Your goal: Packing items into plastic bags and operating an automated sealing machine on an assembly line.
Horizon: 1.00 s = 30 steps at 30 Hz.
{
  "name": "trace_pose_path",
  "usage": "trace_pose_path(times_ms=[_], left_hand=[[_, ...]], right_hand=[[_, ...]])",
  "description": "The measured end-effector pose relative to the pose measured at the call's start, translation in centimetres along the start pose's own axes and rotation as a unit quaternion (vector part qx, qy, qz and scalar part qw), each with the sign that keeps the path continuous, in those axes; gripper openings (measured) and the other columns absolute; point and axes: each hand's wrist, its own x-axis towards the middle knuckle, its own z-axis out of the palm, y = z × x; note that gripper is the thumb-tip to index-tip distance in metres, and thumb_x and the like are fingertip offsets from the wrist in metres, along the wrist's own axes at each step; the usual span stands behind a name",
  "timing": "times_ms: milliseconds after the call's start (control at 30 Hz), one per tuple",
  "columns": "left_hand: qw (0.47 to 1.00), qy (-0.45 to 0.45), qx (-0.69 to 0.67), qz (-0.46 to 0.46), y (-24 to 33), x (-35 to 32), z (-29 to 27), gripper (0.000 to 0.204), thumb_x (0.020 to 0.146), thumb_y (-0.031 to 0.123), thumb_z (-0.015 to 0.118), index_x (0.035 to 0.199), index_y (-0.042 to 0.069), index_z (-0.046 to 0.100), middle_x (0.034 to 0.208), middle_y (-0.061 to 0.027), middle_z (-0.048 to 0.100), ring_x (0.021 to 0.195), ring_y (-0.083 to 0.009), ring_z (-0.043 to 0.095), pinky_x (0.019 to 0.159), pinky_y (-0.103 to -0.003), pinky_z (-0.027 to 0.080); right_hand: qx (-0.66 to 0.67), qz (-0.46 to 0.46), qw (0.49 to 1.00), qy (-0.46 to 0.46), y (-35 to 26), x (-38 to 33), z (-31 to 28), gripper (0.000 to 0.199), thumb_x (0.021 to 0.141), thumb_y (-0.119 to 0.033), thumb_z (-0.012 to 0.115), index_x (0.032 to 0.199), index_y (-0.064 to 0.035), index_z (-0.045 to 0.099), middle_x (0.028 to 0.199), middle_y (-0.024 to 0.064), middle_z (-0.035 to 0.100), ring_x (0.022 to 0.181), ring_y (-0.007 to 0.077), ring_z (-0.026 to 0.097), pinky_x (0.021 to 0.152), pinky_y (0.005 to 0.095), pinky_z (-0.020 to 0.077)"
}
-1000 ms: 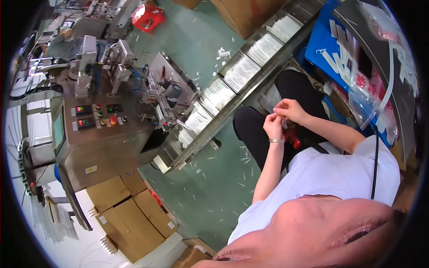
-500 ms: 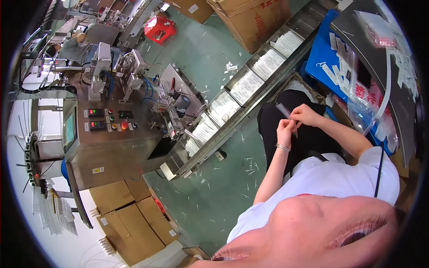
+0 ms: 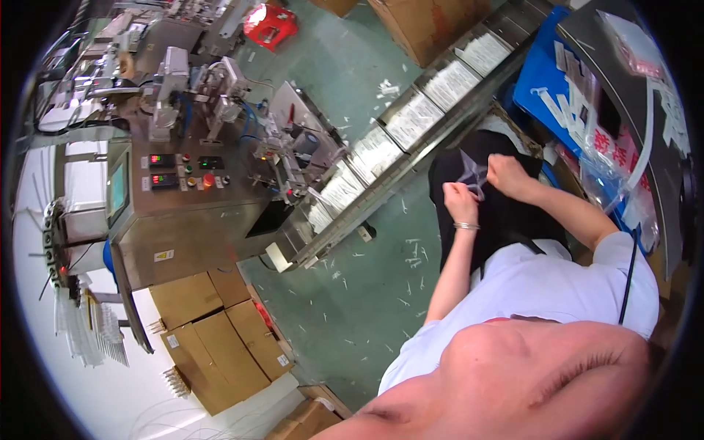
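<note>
Over the dark trousers [image 3: 484,150] on my lap, a clear plastic bag or film [image 3: 471,170] stretches between my two hands. My left hand [image 3: 460,202], with a bracelet at the wrist, is closed on its near left edge. My right hand [image 3: 507,176] is closed on the other side, a little farther off and to the right. The fingertips are small here, and the exact grip is hard to make out. Beyond my knees runs a metal trough [image 3: 403,156] with stacks of white printed packets [image 3: 422,121].
To my right stand a blue bin [image 3: 532,77] with white strips and a grey table [image 3: 587,48] with plastic bags. A steel machine [image 3: 191,227] with buttons fills the left. Cardboard boxes [image 3: 216,359], a red stool [image 3: 270,26] and scattered white scraps are on the green floor [image 3: 330,308].
My hands have moved apart. The clear plastic, a narrow strip before, is now spread wider between them. The whole view has shifted slightly.
</note>
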Motion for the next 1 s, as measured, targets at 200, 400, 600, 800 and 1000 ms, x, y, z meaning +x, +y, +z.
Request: trace_pose_path(times_ms=[200, 400, 600, 800, 1000], left_hand=[[0.997, -0.059, 0.055, -0.010, 1.5, 0.6, -0.8, 0.020, 0.088, 0.016, 0.044, 0.073, 0.003, 0.042, 0.050, -0.0049, 0.048, 0.039, -0.0130, 0.049, 0.035, -0.025, 0.038], [0.996, -0.069, 0.017, -0.053, 1.0, 0.0, -0.3, 0.022, 0.088, 0.018, 0.048, 0.073, 0.002, 0.044, 0.052, -0.0054, 0.049, 0.041, -0.0132, 0.049, 0.038, -0.027, 0.039], [0.988, -0.084, 0.126, 0.036, -1.3, 0.3, -3.1, 0.025, 0.088, 0.021, 0.048, 0.071, 0.003, 0.045, 0.052, -0.0041, 0.050, 0.041, -0.0105, 0.049, 0.040, -0.024, 0.039], [0.941, -0.063, 0.283, 0.177, -0.6, 0.1, -2.1, 0.024, 0.087, 0.023, 0.051, 0.072, 0.005, 0.049, 0.052, -0.0039, 0.051, 0.041, -0.0118, 0.049, 0.041, -0.026, 0.039], [0.971, -0.038, 0.230, 0.059, -0.9, 0.6, -1.5, 0.021, 0.085, 0.022, 0.052, 0.072, 0.006, 0.052, 0.056, -0.0063, 0.054, 0.044, -0.0176, 0.051, 0.043, -0.031, 0.039]], right_hand=[[0.159, -0.077, 0.981, 0.081, -3.0, 0.5, -5.0, 0.012, 0.074, -0.004, 0.054, 0.086, -0.0013, 0.052, 0.079, 0.0139, 0.054, 0.077, 0.0334, 0.055, 0.064, 0.0422, 0.0435], [-0.027, -0.126, 0.991, 0.046, -1.8, -0.5, -0.1, 0.015, 0.070, -0.001, 0.058, 0.085, -0.0012, 0.057, 0.083, 0.0125, 0.056, 0.083, 0.0281, 0.056, 0.069, 0.0342, 0.0446], [0.199, -0.096, 0.941, -0.258, 2.6, 7.5, -6.7, 0.018, 0.068, -0.009, 0.061, 0.086, -0.0037, 0.059, 0.077, 0.0105, 0.059, 0.074, 0.0236, 0.058, 0.064, 0.0314, 0.0465], [-0.107, 0.182, 0.977, 0.026, 12.6, 24.1, -8.7, 0.081, 0.055, -0.043, 0.074, 0.110, 0.0101, 0.048, 0.103, 0.0250, 0.056, 0.096, 0.0338, 0.056, 0.083, 0.0354, 0.0449], [-0.014, 0.288, 0.949, -0.123, 15.7, 28.7, -5.8, 0.080, 0.046, -0.041, 0.078, 0.108, 0.0024, 0.050, 0.103, 0.0222, 0.056, 0.094, 0.0337, 0.056, 0.080, 0.0361, 0.0459]])
